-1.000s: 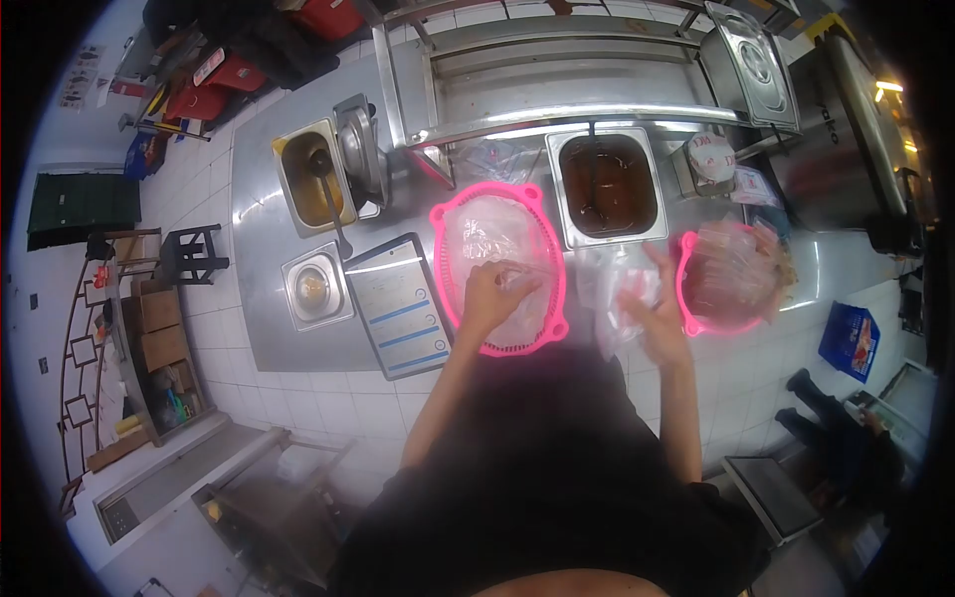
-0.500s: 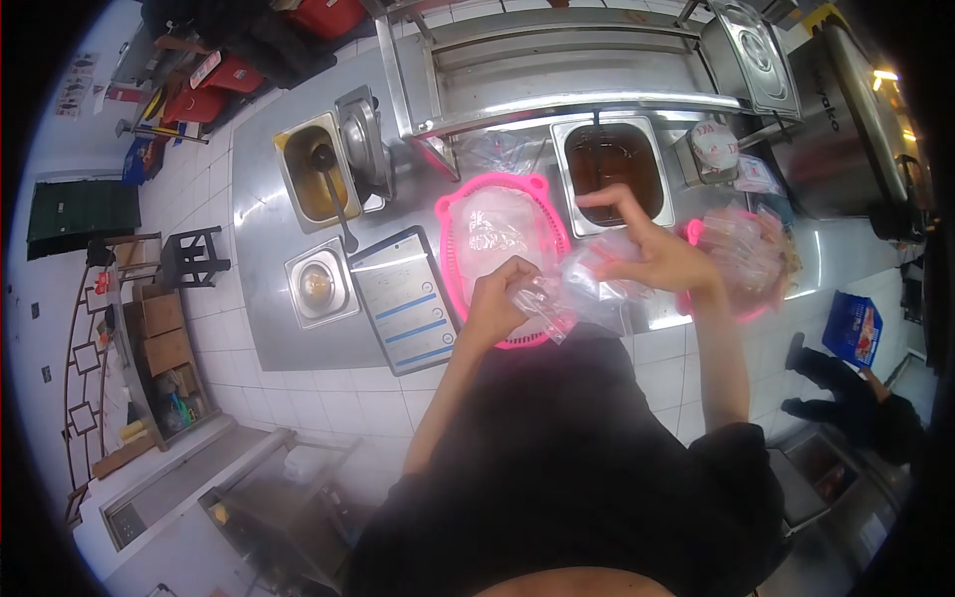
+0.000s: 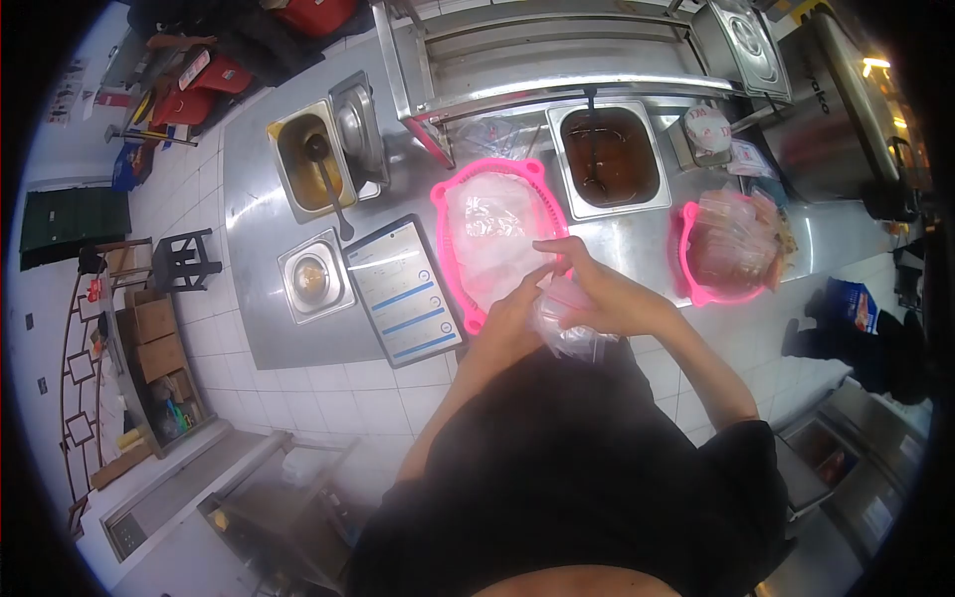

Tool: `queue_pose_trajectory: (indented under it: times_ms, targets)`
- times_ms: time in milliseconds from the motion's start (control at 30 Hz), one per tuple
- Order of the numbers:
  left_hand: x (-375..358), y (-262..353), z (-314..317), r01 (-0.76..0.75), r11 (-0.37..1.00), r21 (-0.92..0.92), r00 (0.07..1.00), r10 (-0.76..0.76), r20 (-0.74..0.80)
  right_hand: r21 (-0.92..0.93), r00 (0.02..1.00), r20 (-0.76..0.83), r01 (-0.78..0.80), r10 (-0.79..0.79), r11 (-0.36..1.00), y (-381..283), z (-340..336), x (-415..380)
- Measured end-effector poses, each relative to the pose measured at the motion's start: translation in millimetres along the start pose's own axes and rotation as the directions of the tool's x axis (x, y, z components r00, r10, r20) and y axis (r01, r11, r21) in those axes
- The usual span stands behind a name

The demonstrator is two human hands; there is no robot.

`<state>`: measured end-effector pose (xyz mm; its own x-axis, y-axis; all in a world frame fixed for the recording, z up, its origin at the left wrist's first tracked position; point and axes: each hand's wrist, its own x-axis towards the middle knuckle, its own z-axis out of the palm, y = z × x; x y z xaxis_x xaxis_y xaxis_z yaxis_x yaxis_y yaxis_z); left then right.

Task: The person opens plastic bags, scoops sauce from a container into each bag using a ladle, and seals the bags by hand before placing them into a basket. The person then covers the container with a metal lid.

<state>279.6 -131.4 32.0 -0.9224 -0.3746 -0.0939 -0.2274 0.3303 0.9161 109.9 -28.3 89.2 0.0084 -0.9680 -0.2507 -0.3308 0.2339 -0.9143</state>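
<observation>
Both hands meet at a clear plastic bag (image 3: 572, 323) in front of my body, over the near edge of the steel counter. My left hand (image 3: 510, 323) has its fingers wrapped on the bag's left side. My right hand (image 3: 619, 297) grips the bag from the right, with its index finger reaching over toward the left hand. What the bag contains is too blurred to tell. Just beyond them lies a pink basket (image 3: 451, 239) holding clear plastic bags (image 3: 494, 214). Farther right, a second pink basket (image 3: 684, 254) holds several filled clear bags (image 3: 736, 239).
A steel pan of brown liquid (image 3: 610, 159) stands behind the baskets. To the left are a tablet (image 3: 403, 294), a small steel container (image 3: 314, 277) and a pan with a ladle (image 3: 309, 164). A steel rack (image 3: 577, 88) runs along the back.
My right hand has moved left and down to my left hand, and its raised fingers have closed in on the bag. The two hands are now together. The camera view has shifted slightly.
</observation>
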Motion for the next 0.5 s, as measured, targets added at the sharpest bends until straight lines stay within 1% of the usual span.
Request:
queue_pose_trajectory:
  times_ms: [33, 67, 100, 133, 167, 200, 233, 267, 300, 333, 367, 400, 433, 467, 500]
  targets:
    - [-1.1, 4.4, -1.4, -0.002, 1.0, -0.001, 1.0, 0.002, 0.003, 0.066, 0.999, -0.02, -0.031, 0.033, 0.997, 3.4, 4.0, -2.9]
    - [-2.0, 10.7, -4.2, 0.072, 0.996, -0.047, 0.996, -0.069, 0.059, 0.132, 0.997, -0.039, -0.061, 0.067, 0.989, 7.1, 7.9, -5.2]
    - [-2.8, 13.9, -5.2, 0.147, 0.985, -0.091, 0.984, -0.136, 0.117, 0.131, 0.997, -0.043, -0.063, 0.069, 0.989, 11.6, 11.1, -6.7]
    - [-3.6, 11.7, -2.7, 0.144, 0.985, -0.093, 0.984, -0.133, 0.117, 0.174, 0.993, -0.06, -0.089, 0.1, 0.981, 16.5, 13.6, -7.7]
    - [-4.9, 7.4, 1.2, 0.03, 0.999, -0.043, 0.997, -0.027, 0.072, 0.216, 0.989, -0.074, -0.113, 0.131, 0.97, 18.7, 15.1, -8.4]
    - [-4.3, 10.7, 0.8, -0.082, 0.997, 0.013, 0.996, 0.082, 0.033, 0.215, 0.989, -0.074, -0.113, 0.131, 0.97, 17.0, 15.4, -8.7]
    - [-4.5, 15.5, -1.5, -0.083, 0.996, 0.012, 0.996, 0.082, 0.032, 0.277, 0.974, -0.095, -0.174, 0.207, 0.945, 14.1, 15.4, -8.9]
    - [-3.7, 22.4, -5.7, -0.149, 0.974, 0.168, 0.98, 0.168, -0.104, 0.338, 0.953, -0.113, -0.23, 0.282, 0.913, 12.3, 14.8, -9.1]
    - [-2.0, 29.9, -11.6, -0.189, 0.925, 0.328, 0.937, 0.27, -0.222, 0.336, 0.953, -0.116, -0.227, 0.28, 0.914, 14.8, 15.8, -9.4]
    - [-3.9, 31.2, -18.7, -0.192, 0.924, 0.33, 0.936, 0.274, -0.223, 0.445, 0.938, -0.164, -0.205, 0.304, 0.872, 20.1, 18.5, -9.8]
    - [-7.7, 31.2, -27.3, -0.121, 0.947, 0.298, 0.905, 0.229, -0.36, 0.545, 0.92, -0.207, -0.173, 0.332, 0.82, 24.2, 20.7, -9.9]
    - [-10.9, 31.4, -31.5, -0.054, 0.965, 0.255, 0.853, 0.178, -0.491, 0.539, 0.921, -0.209, -0.171, 0.328, 0.824, 25.1, 23.9, -9.5]
    - [-16.8, 20.6, -26.4, -0.057, 0.965, 0.255, 0.848, 0.182, -0.497, 0.55, 0.899, -0.303, -0.105, 0.315, 0.829, 24.4, 28.9, -8.8]
    - [-25.9, -0.2, -16.6, 0.042, 0.994, -0.102, 0.883, -0.085, -0.462, 0.554, 0.869, -0.393, -0.038, 0.302, 0.832, 22.3, 33.3, -8.0]
    - [-28.7, -2.8, -14.2, 0.158, 0.885, -0.439, 0.885, -0.324, -0.334, 0.55, 0.871, -0.39, -0.038, 0.297, 0.834, 18.7, 36.8, -7.1]
